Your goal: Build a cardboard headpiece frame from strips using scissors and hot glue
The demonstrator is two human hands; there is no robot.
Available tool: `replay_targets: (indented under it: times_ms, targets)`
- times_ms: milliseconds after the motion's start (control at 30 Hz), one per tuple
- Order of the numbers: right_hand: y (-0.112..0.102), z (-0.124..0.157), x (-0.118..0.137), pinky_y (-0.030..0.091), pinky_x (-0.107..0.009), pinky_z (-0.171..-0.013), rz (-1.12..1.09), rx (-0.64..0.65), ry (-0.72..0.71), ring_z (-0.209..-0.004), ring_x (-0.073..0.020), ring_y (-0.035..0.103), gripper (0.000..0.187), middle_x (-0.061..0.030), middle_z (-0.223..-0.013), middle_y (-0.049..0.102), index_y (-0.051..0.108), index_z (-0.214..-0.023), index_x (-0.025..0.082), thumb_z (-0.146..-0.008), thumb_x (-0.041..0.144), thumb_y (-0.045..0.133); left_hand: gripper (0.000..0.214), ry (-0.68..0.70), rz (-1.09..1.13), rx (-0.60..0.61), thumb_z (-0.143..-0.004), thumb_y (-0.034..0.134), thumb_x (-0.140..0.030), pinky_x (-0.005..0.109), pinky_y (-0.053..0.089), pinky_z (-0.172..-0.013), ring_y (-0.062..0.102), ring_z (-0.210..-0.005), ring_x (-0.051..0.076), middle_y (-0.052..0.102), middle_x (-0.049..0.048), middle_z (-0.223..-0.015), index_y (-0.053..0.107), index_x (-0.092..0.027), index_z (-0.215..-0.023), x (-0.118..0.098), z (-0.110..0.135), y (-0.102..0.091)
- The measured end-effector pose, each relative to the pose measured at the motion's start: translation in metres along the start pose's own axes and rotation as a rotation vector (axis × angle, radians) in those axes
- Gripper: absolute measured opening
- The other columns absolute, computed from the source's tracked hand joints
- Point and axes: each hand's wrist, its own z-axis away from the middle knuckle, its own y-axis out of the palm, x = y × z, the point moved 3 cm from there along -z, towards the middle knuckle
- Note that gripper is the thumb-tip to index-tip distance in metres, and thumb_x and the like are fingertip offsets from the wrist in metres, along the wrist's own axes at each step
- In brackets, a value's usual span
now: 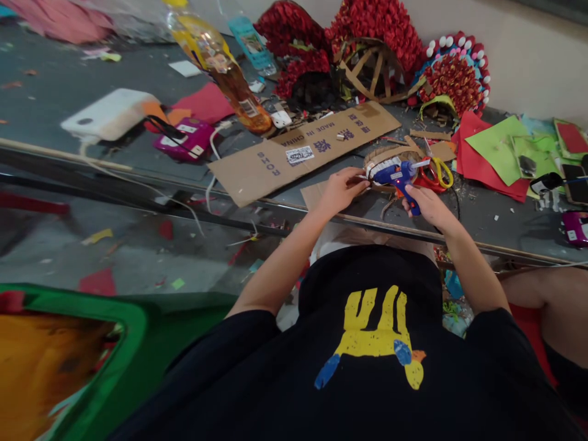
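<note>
My right hand (426, 205) is closed round the handle of a blue glue gun (397, 176), whose nozzle points left. My left hand (340, 187) is closed in a pinch on a small piece at the nozzle tip; what it holds is too small to make out. Just behind the gun lies a curved brown cardboard piece (390, 155) with a white band. Both hands work at the near edge of the grey table (138, 153).
A long cardboard strip (303, 150) printed MADE IN CHINA lies left of the hands. Red and yellow scissors (435, 173) sit right of the gun. Red paper headpieces (376, 37), coloured paper sheets (498, 150), a bottle (220, 67), a pink device (186, 139) and a green bin (133, 331) surround the spot.
</note>
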Motion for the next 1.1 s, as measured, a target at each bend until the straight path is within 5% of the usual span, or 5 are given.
replay_targets:
  times_ms: [567,1100]
  targets:
    - [0.006,-0.003,0.025,0.04,-0.019,-0.049,0.232,0.005,0.108,-0.043,-0.0048,0.049,0.037,0.005,-0.055,0.051,0.05,-0.064,0.017,-0.095,0.036,0.042,0.037,-0.185,0.213,0.061,-0.071,0.068,-0.034,0.035,0.052,-0.087,0.066,-0.086,0.019,0.072,0.0074,-0.094,0.069,-0.012,-0.101,0.008,-0.001,0.0]
    - [0.005,-0.007,0.024,0.039,-0.02,-0.05,0.322,-0.029,0.063,-0.045,-0.0059,0.049,0.04,0.0043,-0.055,0.051,0.052,-0.067,0.018,-0.094,0.046,0.043,0.037,-0.221,0.238,0.063,-0.07,0.069,-0.034,0.036,0.052,-0.088,0.066,-0.088,0.02,0.072,0.0083,-0.096,0.069,-0.012,-0.101,0.007,-0.001,0.0]
